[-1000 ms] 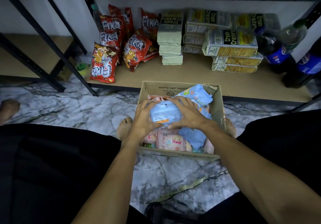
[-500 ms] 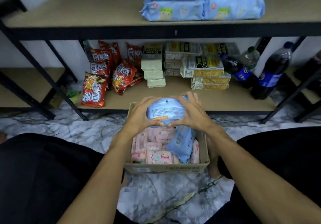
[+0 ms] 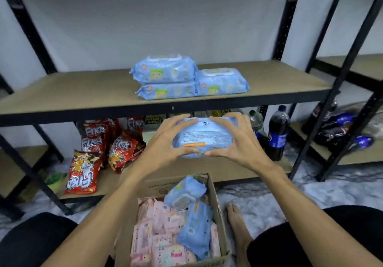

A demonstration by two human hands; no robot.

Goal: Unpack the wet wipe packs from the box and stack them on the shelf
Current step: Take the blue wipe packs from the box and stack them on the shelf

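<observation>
Both hands hold one blue wet wipe pack [image 3: 204, 137] in the air just below the front edge of the middle shelf [image 3: 83, 92]. My left hand [image 3: 165, 140] grips its left end and my right hand [image 3: 236, 140] its right end, with the pack's printed back facing me. Three blue packs [image 3: 165, 74] sit on that shelf: two stacked, one beside them on the right. The open cardboard box [image 3: 216, 204] stands on the floor between my knees. It holds several pink packs [image 3: 163, 235] and two blue ones [image 3: 194, 229].
The bottom shelf carries red snack bags [image 3: 85, 175], cracker packs partly hidden behind my hands, and dark soda bottles [image 3: 277, 136]. Black shelf posts [image 3: 331, 101] rise left and right. My bare foot [image 3: 236, 223] rests on the marble floor beside the box.
My hands have lifted the blue pack out of the box and up to the height of the middle shelf. My view has tilted upward, bringing that shelf and its packs fully into sight.
</observation>
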